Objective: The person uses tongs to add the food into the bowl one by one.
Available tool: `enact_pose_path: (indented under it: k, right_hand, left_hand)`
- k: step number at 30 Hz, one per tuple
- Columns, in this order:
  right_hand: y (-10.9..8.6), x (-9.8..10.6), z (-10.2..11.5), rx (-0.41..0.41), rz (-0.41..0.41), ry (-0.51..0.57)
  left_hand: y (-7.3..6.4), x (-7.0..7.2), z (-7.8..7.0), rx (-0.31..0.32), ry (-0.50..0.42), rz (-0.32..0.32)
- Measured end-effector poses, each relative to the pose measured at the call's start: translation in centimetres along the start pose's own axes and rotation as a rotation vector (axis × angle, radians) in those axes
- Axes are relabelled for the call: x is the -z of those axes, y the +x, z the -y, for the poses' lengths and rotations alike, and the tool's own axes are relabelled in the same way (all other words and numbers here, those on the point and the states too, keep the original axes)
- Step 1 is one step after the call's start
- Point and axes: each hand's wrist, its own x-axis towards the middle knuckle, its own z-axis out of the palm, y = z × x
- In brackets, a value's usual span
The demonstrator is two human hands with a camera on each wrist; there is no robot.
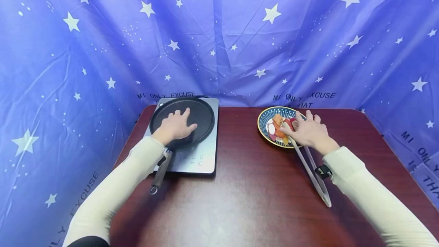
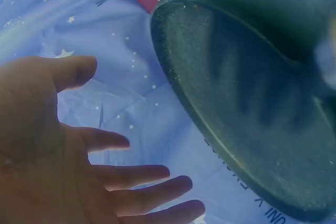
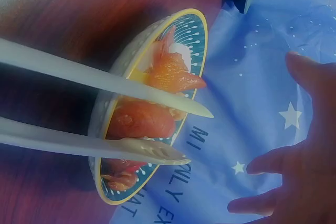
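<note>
My left hand (image 1: 174,125) hovers over a round black frying pan (image 1: 202,119), fingers spread and holding nothing. In the left wrist view the hand (image 2: 47,145) is apart from the pan (image 2: 236,103). On the right, my right hand (image 1: 310,132) is held above a pair of light-coloured tongs (image 1: 313,178). Its fingers look spread and apart from the tongs in the right wrist view. The tongs' tips lie across a blue patterned plate (image 1: 262,129) with a yellow rim. Several food pieces (image 3: 142,119), orange, red and white, lie on that plate.
Beneath the pan is a silver induction cooktop (image 1: 209,155) at the back left of the reddish-brown table (image 1: 236,186). The pan's handle (image 1: 162,170) points toward the front. A blue curtain (image 1: 219,41) with white stars surrounds the table's back and sides.
</note>
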Motion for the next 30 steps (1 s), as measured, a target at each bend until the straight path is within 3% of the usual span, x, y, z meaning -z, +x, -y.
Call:
enact_pose_path:
  k: [12,20,30]
  right_hand:
    - [-0.8,0.0,-0.3,-0.004,-0.063,0.028]
    - [-1.5,-0.3,-0.9,-0.023,-0.059,0.081]
    - [-2.0,-0.8,-1.3,-0.051,-0.06,0.113]
  left_hand:
    - [-4.2,-1.2,2.9,-0.029,-0.039,-0.022]
    - [-6.9,-2.8,4.6,-0.043,-0.078,-0.01]
    - [-9.8,-5.0,5.4,-0.068,-0.15,-0.095]
